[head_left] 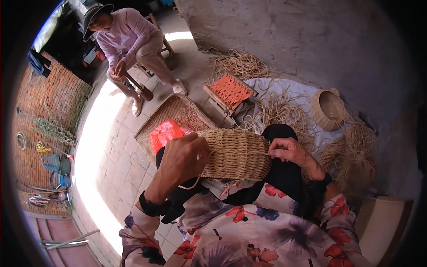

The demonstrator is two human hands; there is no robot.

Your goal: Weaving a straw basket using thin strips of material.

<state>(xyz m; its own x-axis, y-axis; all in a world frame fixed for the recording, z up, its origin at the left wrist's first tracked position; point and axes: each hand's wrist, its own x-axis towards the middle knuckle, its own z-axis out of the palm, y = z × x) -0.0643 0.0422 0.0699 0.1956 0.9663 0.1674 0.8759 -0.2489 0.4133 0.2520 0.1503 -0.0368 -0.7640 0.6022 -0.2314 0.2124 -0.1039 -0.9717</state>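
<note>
A woven straw basket (238,153) lies on its side across my lap, its braided rows running crosswise. My left hand (182,158) is closed at the basket's left end, and a thin straw cord (191,185) loops out below it. What lies inside the left fist is mostly hidden. At the basket's right end, my right hand (291,153) pinches the woven edge between thumb and fingers. Whether a strand is also in that pinch is too small to tell.
Beyond my knees are a shallow woven tray (195,104) with a red plastic bag (164,133) and a stool with orange webbing (230,91). Loose cord (284,111) and a round basket (328,110) lie on a pale sheet at right. Another person (133,44) sits far left.
</note>
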